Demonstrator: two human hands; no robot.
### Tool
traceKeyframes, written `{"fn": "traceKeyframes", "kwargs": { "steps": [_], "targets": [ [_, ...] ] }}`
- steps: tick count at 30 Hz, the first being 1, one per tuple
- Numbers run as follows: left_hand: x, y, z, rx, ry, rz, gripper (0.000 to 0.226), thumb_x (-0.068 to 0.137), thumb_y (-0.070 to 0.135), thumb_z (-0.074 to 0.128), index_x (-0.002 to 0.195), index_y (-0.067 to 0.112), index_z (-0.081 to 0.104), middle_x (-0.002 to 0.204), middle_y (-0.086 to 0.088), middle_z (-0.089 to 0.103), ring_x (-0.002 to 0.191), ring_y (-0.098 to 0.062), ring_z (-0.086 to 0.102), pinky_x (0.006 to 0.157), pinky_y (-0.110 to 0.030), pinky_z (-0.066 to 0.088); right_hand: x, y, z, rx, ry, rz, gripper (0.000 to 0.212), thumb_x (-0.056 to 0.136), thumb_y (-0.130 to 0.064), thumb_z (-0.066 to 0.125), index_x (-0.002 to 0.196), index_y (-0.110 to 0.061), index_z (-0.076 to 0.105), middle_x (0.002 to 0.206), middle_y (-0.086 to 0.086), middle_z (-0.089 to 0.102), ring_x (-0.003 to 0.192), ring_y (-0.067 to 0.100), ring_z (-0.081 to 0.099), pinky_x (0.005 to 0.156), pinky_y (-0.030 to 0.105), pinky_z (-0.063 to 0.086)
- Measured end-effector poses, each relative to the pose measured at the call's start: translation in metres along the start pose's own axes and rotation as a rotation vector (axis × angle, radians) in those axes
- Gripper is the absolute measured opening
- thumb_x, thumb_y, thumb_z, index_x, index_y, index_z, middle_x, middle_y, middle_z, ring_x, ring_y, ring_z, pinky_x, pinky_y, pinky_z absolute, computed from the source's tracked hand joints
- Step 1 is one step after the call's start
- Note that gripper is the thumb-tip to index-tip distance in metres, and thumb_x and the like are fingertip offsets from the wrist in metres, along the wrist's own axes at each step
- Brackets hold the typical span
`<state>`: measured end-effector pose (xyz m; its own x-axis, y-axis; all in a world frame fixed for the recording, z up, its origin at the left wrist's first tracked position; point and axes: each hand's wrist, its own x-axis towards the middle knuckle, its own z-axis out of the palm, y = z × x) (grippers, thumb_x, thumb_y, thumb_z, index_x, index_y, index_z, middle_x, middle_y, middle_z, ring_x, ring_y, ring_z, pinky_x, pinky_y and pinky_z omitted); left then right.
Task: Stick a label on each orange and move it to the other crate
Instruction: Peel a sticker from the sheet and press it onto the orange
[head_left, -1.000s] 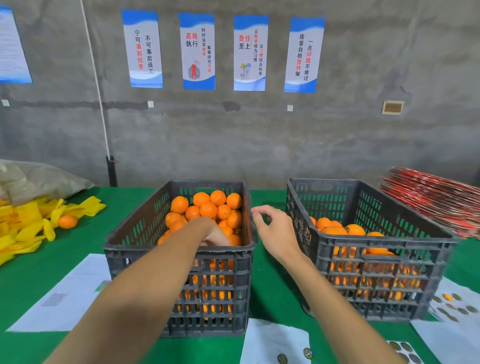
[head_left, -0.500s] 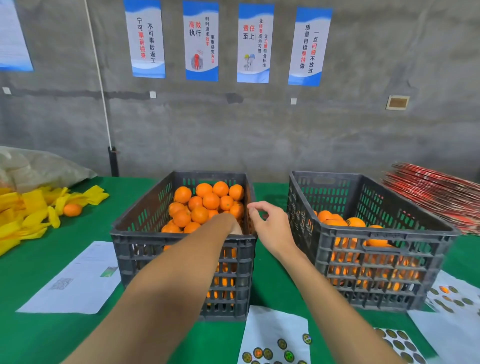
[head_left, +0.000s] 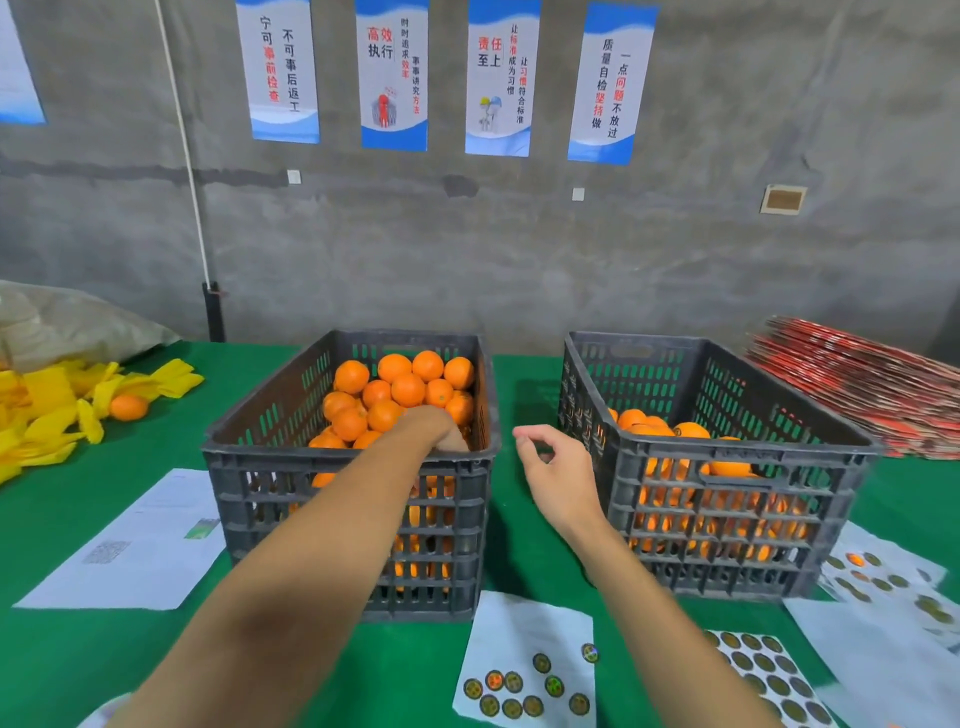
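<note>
Two dark plastic crates stand side by side on the green table. The left crate (head_left: 348, 457) is piled with oranges (head_left: 408, 389). The right crate (head_left: 727, 457) holds a lower layer of oranges (head_left: 691, 431). My left hand (head_left: 441, 434) reaches down over the near wall of the left crate among the oranges, and that wall hides its fingers. My right hand (head_left: 558, 467) hovers in the gap between the crates with fingers curled, thumb and forefinger tips close together. I cannot make out anything between them. A label sheet (head_left: 524, 675) with round stickers lies in front.
More sticker sheets (head_left: 769, 670) lie at the front right. A white paper (head_left: 135, 545) lies left of the crates. Yellow wrappers (head_left: 41, 410) and a loose orange (head_left: 128, 407) sit at far left, a red stack (head_left: 872, 384) at far right. A grey wall is behind.
My left hand has sunk a little deeper into the left crate. My right hand has stayed between the crates with the same curled pose.
</note>
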<state>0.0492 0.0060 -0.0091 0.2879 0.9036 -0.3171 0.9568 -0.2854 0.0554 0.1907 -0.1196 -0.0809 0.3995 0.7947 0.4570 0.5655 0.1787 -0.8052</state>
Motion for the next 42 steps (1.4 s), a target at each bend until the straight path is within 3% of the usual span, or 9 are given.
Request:
{"fn": "traceKeyframes", "kwargs": {
  "steps": [3,11,15,20,26,30,34,40,42],
  "targets": [
    [-0.003,0.002,0.003,-0.209,0.295,0.093,0.048,0.086,0.046,0.071,0.116,0.009,0.063,0.127,-0.014,0.066,0.105,-0.032,0.063,0.080,-0.037,0.052,-0.012,0.017,-0.010,-0.021,-0.051,0.072,0.019,0.102,-0.021,0.060,0.113,-0.022,0.075,0.106,-0.015,0.072,0.089,-0.007,0.063,0.076,0.008,0.045],
    [-0.059,0.026,0.031,-0.717,1.027,0.293,0.055,0.090,0.054,0.067,0.129,0.017,0.057,0.119,-0.015,0.050,0.108,-0.040,0.055,0.086,-0.041,0.045,-0.054,0.054,-0.032,-0.299,-0.379,0.360,0.017,0.099,-0.013,0.061,0.092,-0.006,0.075,0.103,0.005,0.075,0.101,0.017,0.068,0.085,0.030,0.052],
    [-0.096,0.057,0.064,-0.758,1.154,0.591,0.056,0.087,0.057,0.070,0.123,0.015,0.060,0.115,-0.009,0.051,0.099,-0.029,0.059,0.077,-0.038,0.051,-0.081,0.071,-0.035,-0.497,-0.624,0.453,0.024,0.091,-0.007,0.053,0.092,-0.002,0.076,0.099,0.010,0.075,0.095,0.021,0.069,0.085,0.041,0.059],
    [-0.103,0.081,0.144,-0.698,0.889,0.788,0.058,0.087,0.059,0.070,0.129,0.021,0.054,0.120,-0.003,0.047,0.095,-0.028,0.062,0.075,-0.041,0.058,-0.100,0.092,-0.044,-0.739,-0.556,0.488,0.006,0.094,-0.012,0.058,0.095,-0.008,0.063,0.098,0.009,0.066,0.097,0.030,0.066,0.083,0.038,0.053],
    [-0.068,0.092,0.246,-1.018,0.393,0.467,0.047,0.088,0.075,0.055,0.116,0.037,0.048,0.111,0.010,0.044,0.095,-0.016,0.057,0.078,-0.029,0.046,-0.114,0.108,-0.058,-0.714,-0.540,0.574,0.039,0.085,-0.036,0.078,0.067,-0.011,0.054,0.065,0.006,0.055,0.061,0.023,0.051,0.056,0.033,0.038],
    [-0.056,0.088,0.285,-1.162,0.200,0.371,0.055,0.092,0.074,0.051,0.122,0.028,0.047,0.113,0.001,0.052,0.096,-0.017,0.063,0.080,-0.046,0.060,-0.115,0.117,-0.055,-0.597,-0.523,0.587,0.032,0.082,-0.033,0.081,0.091,-0.003,0.074,0.089,0.011,0.073,0.085,0.028,0.068,0.074,0.034,0.053],
    [-0.061,0.085,0.287,-1.274,0.147,0.302,0.052,0.096,0.068,0.049,0.128,0.027,0.045,0.114,0.008,0.058,0.089,-0.006,0.071,0.056,-0.018,0.054,-0.117,0.127,-0.053,-0.518,-0.501,0.595,0.025,0.080,-0.029,0.082,0.081,-0.007,0.072,0.080,0.006,0.069,0.075,0.022,0.062,0.065,0.029,0.044],
    [-0.063,0.084,0.286,-1.311,0.170,0.361,0.048,0.102,0.063,0.038,0.143,0.038,0.037,0.129,0.009,0.053,0.100,-0.010,0.069,0.065,-0.012,0.047,-0.113,0.115,-0.058,0.136,-0.103,0.546,0.011,0.087,-0.023,0.080,0.087,-0.013,0.075,0.077,-0.002,0.071,0.072,0.015,0.063,0.069,0.028,0.053],
    [-0.063,0.084,0.285,-1.305,0.158,0.363,0.042,0.104,0.063,0.030,0.143,0.049,0.038,0.128,0.009,0.055,0.087,-0.009,0.068,0.063,-0.012,0.049,-0.113,0.102,-0.059,0.425,-0.155,0.619,0.018,0.085,-0.025,0.082,0.095,-0.010,0.078,0.075,0.002,0.067,0.064,0.014,0.059,0.068,0.029,0.053]
  ]
}}
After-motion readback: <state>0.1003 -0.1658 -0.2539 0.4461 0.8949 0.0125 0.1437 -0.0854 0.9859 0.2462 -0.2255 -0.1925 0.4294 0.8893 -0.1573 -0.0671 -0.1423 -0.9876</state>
